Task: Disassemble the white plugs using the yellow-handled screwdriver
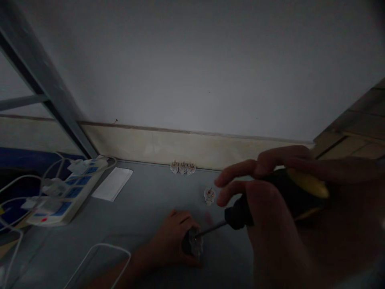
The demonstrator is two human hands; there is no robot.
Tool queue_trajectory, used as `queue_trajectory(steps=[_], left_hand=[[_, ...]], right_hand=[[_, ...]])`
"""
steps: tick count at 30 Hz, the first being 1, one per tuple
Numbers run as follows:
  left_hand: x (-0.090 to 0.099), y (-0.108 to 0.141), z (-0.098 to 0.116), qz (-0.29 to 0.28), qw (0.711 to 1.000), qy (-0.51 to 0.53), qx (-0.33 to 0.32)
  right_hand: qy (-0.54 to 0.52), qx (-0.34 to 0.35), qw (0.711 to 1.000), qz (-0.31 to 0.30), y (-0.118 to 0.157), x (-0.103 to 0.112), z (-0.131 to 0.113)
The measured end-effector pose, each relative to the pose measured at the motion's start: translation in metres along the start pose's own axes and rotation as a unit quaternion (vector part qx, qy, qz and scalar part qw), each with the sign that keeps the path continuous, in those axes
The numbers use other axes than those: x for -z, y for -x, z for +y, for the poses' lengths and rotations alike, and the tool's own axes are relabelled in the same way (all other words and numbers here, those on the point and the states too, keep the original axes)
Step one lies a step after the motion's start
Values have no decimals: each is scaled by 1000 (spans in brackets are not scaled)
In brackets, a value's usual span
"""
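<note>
My right hand [282,212] is closed around a black and yellow screwdriver [278,196], large and close to the camera. Its thin shaft points down and left, and the tip meets a clear plastic plug [197,243] low in the middle. Fingers of my left hand [171,243] grip that plug from the left and steady it at the tabletop. A dark part of it shows beside my palm; finer detail is too dim to make out. Just beyond, one similar clear plug piece [209,195] with metal parts lies alone on the table.
Three more clear pieces [183,167] stand in a row against the wall's tiled skirting [150,144]. At left, a white power strip [67,196] holds several plugs and cables, beside a folded white paper [112,184]. A white cable [104,245] loops over the grey table [144,192].
</note>
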State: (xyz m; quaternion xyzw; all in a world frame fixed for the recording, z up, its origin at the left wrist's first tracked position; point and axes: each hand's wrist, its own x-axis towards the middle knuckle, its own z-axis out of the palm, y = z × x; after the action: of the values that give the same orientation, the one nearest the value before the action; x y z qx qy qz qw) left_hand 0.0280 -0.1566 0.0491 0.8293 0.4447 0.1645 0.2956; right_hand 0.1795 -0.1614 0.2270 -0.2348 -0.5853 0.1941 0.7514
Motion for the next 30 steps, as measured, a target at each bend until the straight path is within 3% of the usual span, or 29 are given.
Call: queue_trajectory(steps=[5, 10, 14, 18, 22, 26, 30], left_hand=[[-2, 0, -4, -6, 999, 7, -32], [0, 0, -2, -3, 999, 3, -32], [1, 0, -1, 9, 999, -9, -34], [2, 2, -1, 15, 999, -20, -33], [-3, 2, -5, 13, 999, -16, -44], [-7, 2, -8, 18, 999, -20, -47], [-8, 0, -9, 26, 998, -20, -51]], right_hand=[[44, 17, 999, 3, -12, 1, 1], [74, 3, 989, -130, -17, 11, 2], [84, 21, 989, -120, -17, 15, 3], [36, 9, 982, -188, -18, 18, 0], [29, 32, 983, -178, -21, 20, -2], [131, 67, 977, -155, -23, 22, -2], [197, 57, 965, -164, -22, 27, -5]])
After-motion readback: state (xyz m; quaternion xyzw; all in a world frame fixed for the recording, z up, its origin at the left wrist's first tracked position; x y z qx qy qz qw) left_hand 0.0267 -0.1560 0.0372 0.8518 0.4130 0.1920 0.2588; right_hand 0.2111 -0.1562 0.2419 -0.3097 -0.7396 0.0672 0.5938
